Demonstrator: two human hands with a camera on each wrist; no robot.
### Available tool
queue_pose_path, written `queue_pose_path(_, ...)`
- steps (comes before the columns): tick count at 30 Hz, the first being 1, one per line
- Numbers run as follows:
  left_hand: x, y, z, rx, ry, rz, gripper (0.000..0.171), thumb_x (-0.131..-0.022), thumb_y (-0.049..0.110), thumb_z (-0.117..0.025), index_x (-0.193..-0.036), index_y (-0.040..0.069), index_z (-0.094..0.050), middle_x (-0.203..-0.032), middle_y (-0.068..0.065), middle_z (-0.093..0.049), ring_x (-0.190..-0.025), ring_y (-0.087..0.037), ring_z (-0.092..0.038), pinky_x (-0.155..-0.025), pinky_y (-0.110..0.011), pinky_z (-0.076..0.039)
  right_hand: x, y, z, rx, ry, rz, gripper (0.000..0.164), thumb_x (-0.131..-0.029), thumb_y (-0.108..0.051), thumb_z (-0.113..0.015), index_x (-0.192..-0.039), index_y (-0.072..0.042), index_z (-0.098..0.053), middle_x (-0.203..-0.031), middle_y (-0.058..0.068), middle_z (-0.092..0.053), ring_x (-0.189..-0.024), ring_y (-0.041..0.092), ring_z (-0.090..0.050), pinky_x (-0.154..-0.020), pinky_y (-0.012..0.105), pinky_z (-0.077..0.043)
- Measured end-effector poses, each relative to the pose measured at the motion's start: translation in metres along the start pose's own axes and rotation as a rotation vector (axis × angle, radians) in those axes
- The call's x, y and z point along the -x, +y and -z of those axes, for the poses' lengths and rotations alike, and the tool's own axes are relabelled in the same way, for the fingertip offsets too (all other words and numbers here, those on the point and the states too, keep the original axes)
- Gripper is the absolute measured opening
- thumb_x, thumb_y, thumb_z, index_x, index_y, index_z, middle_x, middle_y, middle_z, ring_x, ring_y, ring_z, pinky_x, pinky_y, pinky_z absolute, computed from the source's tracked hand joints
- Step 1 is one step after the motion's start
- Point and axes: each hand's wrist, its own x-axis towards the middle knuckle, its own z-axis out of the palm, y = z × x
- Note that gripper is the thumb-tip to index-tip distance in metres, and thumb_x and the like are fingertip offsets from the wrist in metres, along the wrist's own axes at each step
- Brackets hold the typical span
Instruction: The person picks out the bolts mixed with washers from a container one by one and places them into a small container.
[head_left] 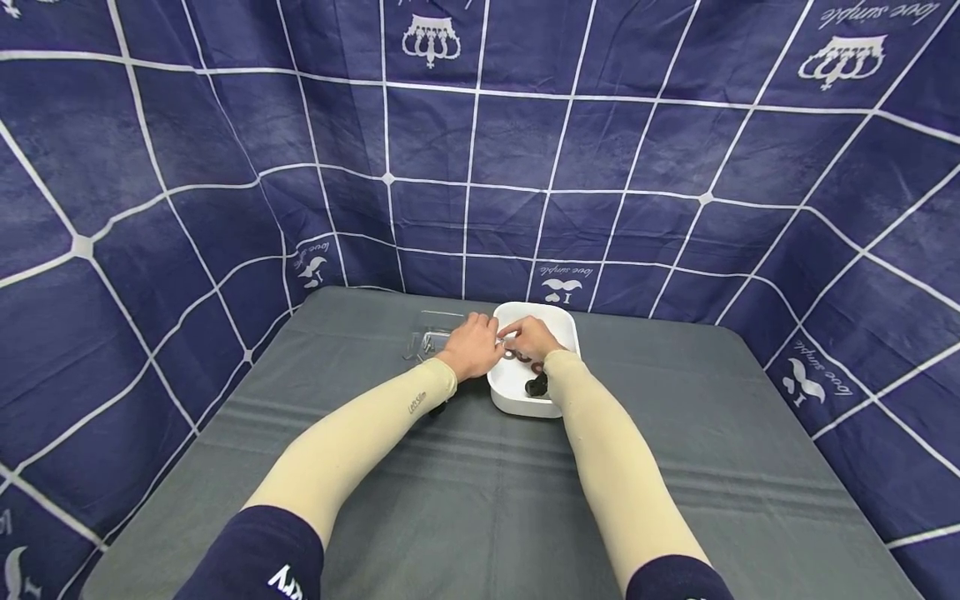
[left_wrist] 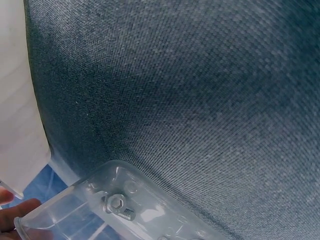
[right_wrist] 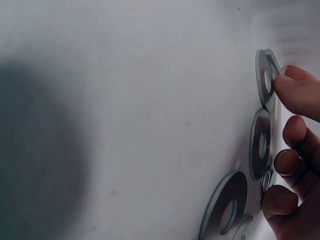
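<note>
My right hand [head_left: 531,340] reaches into the white tray [head_left: 517,405]. In the right wrist view its thumb and index finger [right_wrist: 300,95] pinch a flat metal washer [right_wrist: 273,61] near the tray's wall, while the other fingers curl loosely. Several more washers [right_wrist: 259,145] of different sizes lie close by. My left hand [head_left: 474,343] is at the tray's left rim, beside the clear plastic box [head_left: 442,317]. Its fingertips [left_wrist: 21,212] show at the edge of that box in the left wrist view; most of the hand is hidden there, and I cannot tell whether it grips anything.
Inside the clear box lies a hex bolt [left_wrist: 118,204] among other small metal pieces. A black object [head_left: 537,385] sits in the near part of the tray. The grey cloth-covered table [head_left: 480,500] ends at a blue curtain [head_left: 510,150] with white lines.
</note>
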Motion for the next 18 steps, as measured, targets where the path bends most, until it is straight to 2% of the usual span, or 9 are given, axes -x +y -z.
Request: queue_pose_path(18, -0.0018, -0.0004, -0.0014, -0.034, -0.008, -0.006, 0.047, -0.103, 0.035, -0.048, -0.133, -0.001, -0.051, -0.124, -0.018, -0.057, -0.123, -0.033, -0.051, -0.107, -0.041, -0.045, -0.0001, -0.0009, 0.0003, 0.022, 0.002, -0.032, 0.008, -0.089, -0.013, -0.074, -0.096, -0.011, -0.078, -0.067, -0.001, -0.061, -0.055, 0.01, -0.054, -0.056, 0.025, -0.043)
